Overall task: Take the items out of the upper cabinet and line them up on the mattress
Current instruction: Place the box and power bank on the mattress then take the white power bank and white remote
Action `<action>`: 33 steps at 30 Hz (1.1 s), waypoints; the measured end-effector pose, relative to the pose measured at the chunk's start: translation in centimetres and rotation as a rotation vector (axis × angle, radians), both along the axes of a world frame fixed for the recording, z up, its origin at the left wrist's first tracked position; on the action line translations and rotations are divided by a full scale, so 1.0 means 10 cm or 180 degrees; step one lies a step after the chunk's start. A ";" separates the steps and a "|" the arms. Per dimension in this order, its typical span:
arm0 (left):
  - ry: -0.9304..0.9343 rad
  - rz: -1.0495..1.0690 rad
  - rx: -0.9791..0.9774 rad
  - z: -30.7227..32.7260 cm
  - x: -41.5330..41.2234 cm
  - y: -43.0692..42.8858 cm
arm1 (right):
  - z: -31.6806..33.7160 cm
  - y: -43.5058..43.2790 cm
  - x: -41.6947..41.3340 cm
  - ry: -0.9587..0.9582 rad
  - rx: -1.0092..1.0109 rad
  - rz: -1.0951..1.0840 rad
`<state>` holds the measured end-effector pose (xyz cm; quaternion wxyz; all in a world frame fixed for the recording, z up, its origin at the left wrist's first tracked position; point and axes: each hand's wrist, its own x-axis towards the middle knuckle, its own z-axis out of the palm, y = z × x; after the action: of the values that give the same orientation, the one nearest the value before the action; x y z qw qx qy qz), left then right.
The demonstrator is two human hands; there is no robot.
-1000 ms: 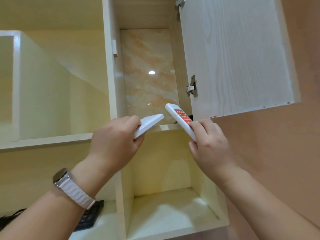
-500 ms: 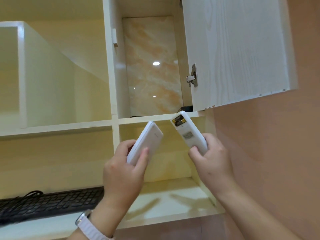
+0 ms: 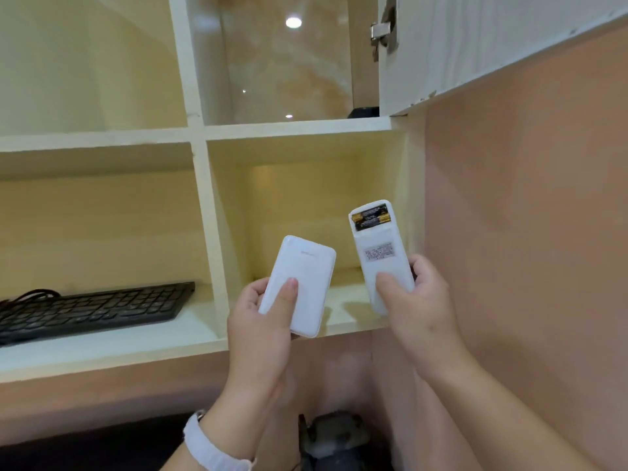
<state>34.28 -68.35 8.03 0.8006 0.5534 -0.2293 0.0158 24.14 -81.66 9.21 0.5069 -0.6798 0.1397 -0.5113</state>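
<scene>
In front of the lower cubby [image 3: 306,198], under the upper cabinet [image 3: 295,125]: two items, both out of the cabinet, held in air, apart from each other.

Power bank [image 3: 302,277]: white, flat, rounded corners, top leaning right. Left hand [image 3: 258,338] has its lower half, with the thumb [image 3: 285,294] flat on the face and fingers at the left edge.

Remote [image 3: 379,253]: white, back side to camera, label visible, battery cover absent. Two batteries [image 3: 372,217] are exposed at the top end. Right hand [image 3: 423,311] has the lower end, thumb on the back, fingers round the right edge.

Both grips closed, one item each.

Handling (judgement): both are rigid, smooth plastic, likely slippery.
- Power bank: probably the denser of the two. Best taken across the long edges.
- Remote: light. Batteries could drop out if it is jolted or turned open side down. Keep the bay facing up or cover it with a finger, and set it down gently.

Surroundings:
- Cabinet door [image 3: 475,45] stands open to the right, hinge visible.
- A dark object [image 3: 365,112] sits at the cabinet's back right corner. Cannot tell what it is; likely still to fetch.
- Keyboard [image 3: 91,305] lies on the shelf to the left.
- Mattress not in view. Neither item is placed yet.
</scene>
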 end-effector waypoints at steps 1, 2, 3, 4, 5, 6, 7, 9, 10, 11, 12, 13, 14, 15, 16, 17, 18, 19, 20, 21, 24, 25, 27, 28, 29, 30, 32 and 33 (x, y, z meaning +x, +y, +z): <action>0.0229 -0.0259 -0.0128 -0.03 0.00 0.02 | -0.06 0.01 0.03 0.0033 0.0082 0.0020; 0.0408 -0.0483 -0.0228 -0.06 0.01 0.03 | -0.11 0.03 0.05 0.0072 0.0154 0.0049; 0.0532 -0.0665 -0.0281 -0.09 0.03 0.05 | -0.17 0.05 0.07 0.0100 0.0228 0.0059; 0.0610 -0.0807 -0.0307 -0.13 0.05 0.06 | -0.23 0.07 0.09 0.0096 0.0318 0.0053; 0.0656 -0.0923 -0.0332 -0.16 0.07 0.06 | -0.28 0.10 0.10 0.0057 0.0409 0.0030; 0.0681 -0.1018 -0.0355 -0.19 0.09 0.08 | -0.32 0.12 0.11 0.0012 0.0488 -0.0003; 0.0700 -0.1110 -0.0371 -0.21 0.11 0.09 | -0.36 0.15 0.12 -0.0010 0.0545 -0.0043; 0.0767 -0.1330 -0.0370 -0.26 0.13 0.15 | -0.45 0.22 0.15 -0.0023 0.0664 -0.0106; 0.0811 -0.1462 -0.0359 -0.28 0.15 0.18 | -0.50 0.26 0.16 -0.0038 0.0728 -0.0129; 0.0861 -0.1603 -0.0348 -0.31 0.16 0.22 | -0.54 0.30 0.17 -0.0045 0.0780 -0.0179; 0.0904 -0.1739 -0.0340 -0.34 0.17 0.25 | -0.58 0.35 0.18 -0.0052 0.0819 -0.0246; 0.0938 -0.1884 -0.0333 -0.37 0.18 0.29 | -0.63 0.41 0.17 -0.0056 0.0851 -0.0341; 0.0961 -0.2047 -0.0332 -0.40 0.18 0.32 | -0.68 0.48 0.16 -0.0073 0.0891 -0.0439; 0.0965 -0.2202 -0.0348 -0.42 0.18 0.36 | -0.72 0.55 0.15 -0.0089 0.0934 -0.0518; 0.0968 -0.2373 -0.0361 -0.44 0.19 0.38 | -0.78 0.61 0.13 -0.0097 0.0989 -0.0610; 0.0976 -0.2552 -0.0368 -0.47 0.20 0.40 | -0.84 0.68 0.10 -0.0081 0.1031 -0.0734; 0.0985 -0.2709 -0.0381 -0.50 0.20 0.42 | -0.89 0.75 0.07 -0.0058 0.1057 -0.0861; 0.1025 -0.2846 -0.0379 -0.55 0.19 0.43 | -0.95 0.82 0.03 -0.0028 0.1067 -0.0992; 0.1067 -0.2957 -0.0375 -0.59 0.18 0.44 | -1.00 0.89 -0.03 0.0001 0.1073 -0.1106; 0.1111 -0.3064 -0.0368 -0.64 0.17 0.45 | -1.04 0.95 -0.09 0.0049 0.1085 -0.1212; 0.1335 -0.3495 -0.0238 -0.82 0.12 0.48 | -1.15 1.17 -0.28 0.0177 0.1126 -0.1556; 0.1404 -0.3648 -0.0199 -0.87 0.09 0.49 | -1.17 1.25 -0.35 0.0213 0.1133 -0.1656; 0.1508 -0.3920 -0.0138 -0.96 0.00 0.49 | -1.21 1.38 -0.51 0.0257 0.1151 -0.1858; 0.1541 -0.4019 -0.0110 -0.99 -0.06 0.50 | -1.22 1.46 -0.59 0.0260 0.1153 -0.1946; 0.1562 -0.4088 -0.0078 -1.03 -0.12 0.50 | -1.22 1.53 -0.68 0.0261 0.1155 -0.2030; 0.1566 -0.4143 -0.0052 -1.05 -0.19 0.51 | -1.23 1.61 -0.76 0.0258 0.1158 -0.2103; 0.1540 -0.4293 -0.0008 -1.08 -0.36 0.55 | -1.22 1.77 -0.95 0.0258 0.1144 -0.2247; 0.1509 -0.4379 0.0020 -1.09 -0.46 0.58 | -1.21 1.85 -1.04 0.0259 0.1130 -0.2319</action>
<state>29.71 -62.57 -2.85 0.6558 0.2748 -0.3458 -0.6122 13.75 -63.18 -2.90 0.3961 -0.5075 0.4774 -0.5980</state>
